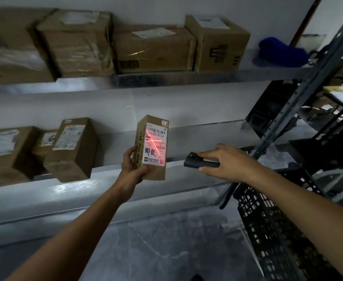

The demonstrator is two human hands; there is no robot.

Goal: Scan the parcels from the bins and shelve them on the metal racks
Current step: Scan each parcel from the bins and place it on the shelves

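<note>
My left hand [133,163] grips the parcel [156,172] low on its left edge, fingers curled round it. It's held upright in the air in front of the lower shelf [197,134], not on it. The white label [156,142] faces me: barcode on top, code reads roughly "514-K20-00-030", "K20" below, and "虾皮" handwritten in black marker. The rest is too small to read. A red laser cross lies across the label. My right hand [225,164] is clenched on the black scanner [195,161], nose aimed at the parcel, near it but apart. Lower shelf, left: three brown boxes [71,149], labels blurred. Upper shelf [166,78]: four cartons [154,51], with a blue cloth [280,50] at the right end. Black bin [268,220] at lower right.
</note>
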